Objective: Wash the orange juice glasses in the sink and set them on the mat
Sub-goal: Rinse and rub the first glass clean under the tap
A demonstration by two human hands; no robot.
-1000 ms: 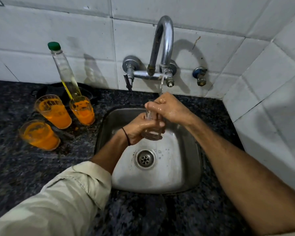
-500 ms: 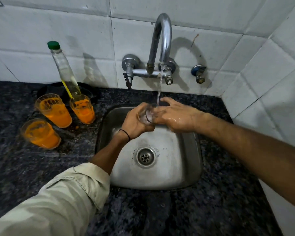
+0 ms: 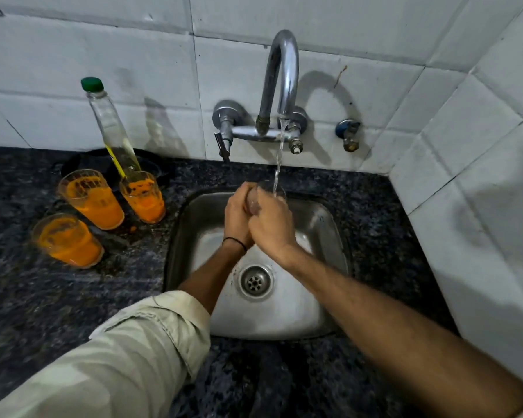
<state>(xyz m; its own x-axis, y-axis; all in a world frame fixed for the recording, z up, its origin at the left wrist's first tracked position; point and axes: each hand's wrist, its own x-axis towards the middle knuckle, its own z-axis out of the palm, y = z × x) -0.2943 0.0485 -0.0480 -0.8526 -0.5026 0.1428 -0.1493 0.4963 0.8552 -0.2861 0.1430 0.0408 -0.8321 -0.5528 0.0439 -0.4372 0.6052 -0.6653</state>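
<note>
— Head view: where is the glass (image 3: 271,193)?
— Over the sink (image 3: 329,224), under the tap's (image 3: 280,86) running water, gripped by both hands: left hand (image 3: 237,217) wrapped round its side, right hand (image 3: 274,224) closed round its base.
— And the others?
— Three orange-smeared glasses (image 3: 91,200) stand on the counter (image 3: 43,297), left, near a bottle (image 3: 112,131).

Open room at frame centre over the sink (image 3: 323,303) floor around the drain (image 3: 255,281). Blocked above it by both hands clasped round a clear glass (image 3: 267,193) under the tap (image 3: 280,86) stream. Crowded at left centre: three orange-smeared glasses (image 3: 91,200) bunched on the counter (image 3: 58,303), a tall green-capped bottle (image 3: 111,128) just behind. Bare counter at lower left and along the bottom edge, partly crossed by a sleeve (image 3: 127,351). Closed off at right by the tiled side wall (image 3: 480,206).
</note>
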